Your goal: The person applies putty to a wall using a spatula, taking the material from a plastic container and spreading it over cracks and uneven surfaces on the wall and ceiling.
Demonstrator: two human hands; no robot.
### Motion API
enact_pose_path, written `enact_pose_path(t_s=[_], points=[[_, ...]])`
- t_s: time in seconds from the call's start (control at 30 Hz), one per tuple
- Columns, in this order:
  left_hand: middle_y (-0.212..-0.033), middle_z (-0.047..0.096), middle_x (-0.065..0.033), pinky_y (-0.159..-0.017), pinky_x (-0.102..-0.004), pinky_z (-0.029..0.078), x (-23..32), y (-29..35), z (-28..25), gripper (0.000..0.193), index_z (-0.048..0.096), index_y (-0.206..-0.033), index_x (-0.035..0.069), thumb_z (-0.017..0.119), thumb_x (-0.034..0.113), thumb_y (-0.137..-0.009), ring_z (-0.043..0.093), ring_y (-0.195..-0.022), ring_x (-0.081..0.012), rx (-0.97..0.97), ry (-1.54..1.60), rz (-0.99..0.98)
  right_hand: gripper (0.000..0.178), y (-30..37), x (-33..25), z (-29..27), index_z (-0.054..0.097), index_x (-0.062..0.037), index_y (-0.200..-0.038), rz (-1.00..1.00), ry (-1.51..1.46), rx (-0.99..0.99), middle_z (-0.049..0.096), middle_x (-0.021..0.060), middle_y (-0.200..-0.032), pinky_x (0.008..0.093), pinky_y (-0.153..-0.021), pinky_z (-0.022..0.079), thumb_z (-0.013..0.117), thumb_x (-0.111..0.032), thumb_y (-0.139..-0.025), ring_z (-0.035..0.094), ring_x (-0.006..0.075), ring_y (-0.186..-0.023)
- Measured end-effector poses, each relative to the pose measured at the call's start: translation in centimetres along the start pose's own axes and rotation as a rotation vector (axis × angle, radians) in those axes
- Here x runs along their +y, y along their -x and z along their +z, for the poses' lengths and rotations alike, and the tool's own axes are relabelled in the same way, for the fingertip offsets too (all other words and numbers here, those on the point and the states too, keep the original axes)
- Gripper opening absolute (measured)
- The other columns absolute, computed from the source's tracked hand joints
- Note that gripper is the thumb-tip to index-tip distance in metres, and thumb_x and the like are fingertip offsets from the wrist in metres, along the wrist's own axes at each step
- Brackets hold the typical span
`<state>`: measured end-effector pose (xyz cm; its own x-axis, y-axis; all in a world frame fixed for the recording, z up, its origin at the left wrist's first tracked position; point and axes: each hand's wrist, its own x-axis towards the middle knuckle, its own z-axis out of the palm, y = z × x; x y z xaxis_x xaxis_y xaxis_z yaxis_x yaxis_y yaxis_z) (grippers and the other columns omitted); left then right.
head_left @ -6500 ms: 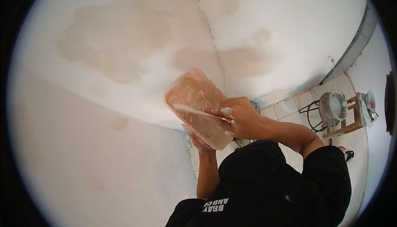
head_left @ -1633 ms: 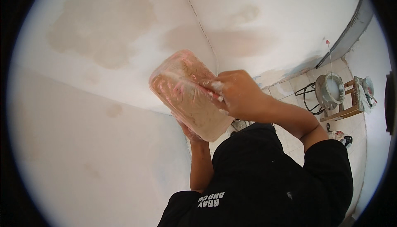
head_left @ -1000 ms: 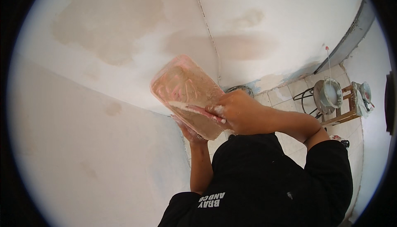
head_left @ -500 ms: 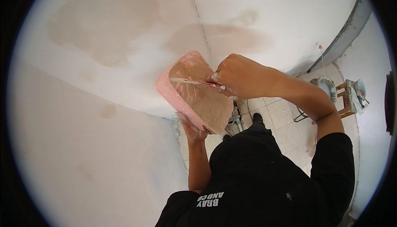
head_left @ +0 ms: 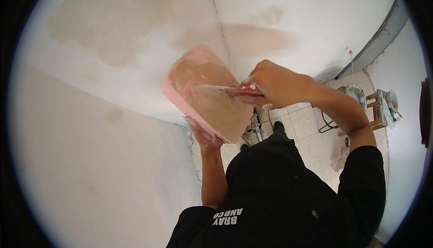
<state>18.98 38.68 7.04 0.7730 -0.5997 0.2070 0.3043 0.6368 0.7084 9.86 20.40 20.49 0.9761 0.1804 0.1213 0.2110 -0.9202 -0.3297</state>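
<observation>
My left hand [head_left: 204,134] grips a pink plastic tub [head_left: 173,100] from below, its fingers partly hidden under the tub. Beige plaster [head_left: 222,118] coats the tub's inside. My right hand [head_left: 276,84] is closed around the red handle of a putty knife [head_left: 246,93], the blade reaching over the plaster in the tub. White smears cover the fingers of both hands. Whether the blade touches the plaster is unclear because of motion blur.
Plastered walls [head_left: 135,112] with damp beige patches meet in a corner ahead. At the right, a wooden stool [head_left: 378,106] carries a bowl, beside a bucket [head_left: 356,93] with a stick in it. Light tiles [head_left: 311,133] cover the floor; pipes lie near my feet.
The tub has shifted a little up and left and tilted so its inside shows differently. My right hand with the putty knife has moved slightly right.
</observation>
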Motion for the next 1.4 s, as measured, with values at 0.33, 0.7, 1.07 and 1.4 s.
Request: enact_pose_path(t_s=[0.33, 0.7, 1.07, 1.4], points=[[-0.140, 0.021, -0.0102, -0.104, -0.0414, 0.025, 0.3, -1.3, 1.0, 0.074, 0.011, -0.139, 0.008, 0.033, 0.056, -0.088, 0.024, -0.129, -0.0266, -0.039, -0.076, 0.036, 0.029, -3.3, 1.3, -2.7, 0.064, 0.0004, -0.095, -0.059, 0.121, 0.138, 0.060, 0.0168, -0.067, 0.0374, -0.070, 0.044, 0.063, -0.022, -0.077, 0.057, 0.0307, -0.070], [-0.141, 0.019, -0.0086, -0.104, -0.0411, 0.025, -0.8, -1.0, 1.1, 0.076, 0.008, -0.139, 0.010, 0.035, 0.057, -0.087, 0.024, -0.128, -0.0254, 0.008, -0.007, 0.091, 0.024, -0.5, 0.4, 1.1, 0.059, 0.0020, -0.078, 0.087, -0.106, -0.013, 0.057, 0.0187, -0.075, 0.0414, -0.072, 0.043, 0.067, -0.019, -0.071, 0.054, 0.0346, -0.080], [-0.143, 0.015, -0.0086, -0.107, -0.0401, 0.019, -3.8, -1.0, -2.8, 0.068, 0.008, -0.140, 0.010, 0.021, 0.055, -0.091, 0.019, -0.131, -0.0239, 0.095, -0.030, 0.194, 0.021, -1.1, -3.0, 1.3, 0.058, 0.0042, -0.068, 0.109, -0.477, 0.196, 0.050, 0.0226, -0.055, 0.0377, -0.051, 0.043, 0.062, -0.016, -0.073, 0.052, 0.0370, -0.054], [-0.132, 0.037, -0.0081, -0.098, -0.0393, 0.036, -4.4, -2.4, 0.0, 0.065, 0.024, -0.136, 0.014, 0.033, 0.056, -0.088, 0.039, -0.120, -0.0248, 0.161, 0.283, 0.145, 0.023, -2.1, 0.9, 0.1, 0.066, -0.0053, -0.090, 0.094, -0.277, 0.067, 0.056, 0.0143, -0.058, 0.0331, -0.054, 0.044, 0.065, -0.021, -0.073, 0.050, 0.0305, -0.048]])
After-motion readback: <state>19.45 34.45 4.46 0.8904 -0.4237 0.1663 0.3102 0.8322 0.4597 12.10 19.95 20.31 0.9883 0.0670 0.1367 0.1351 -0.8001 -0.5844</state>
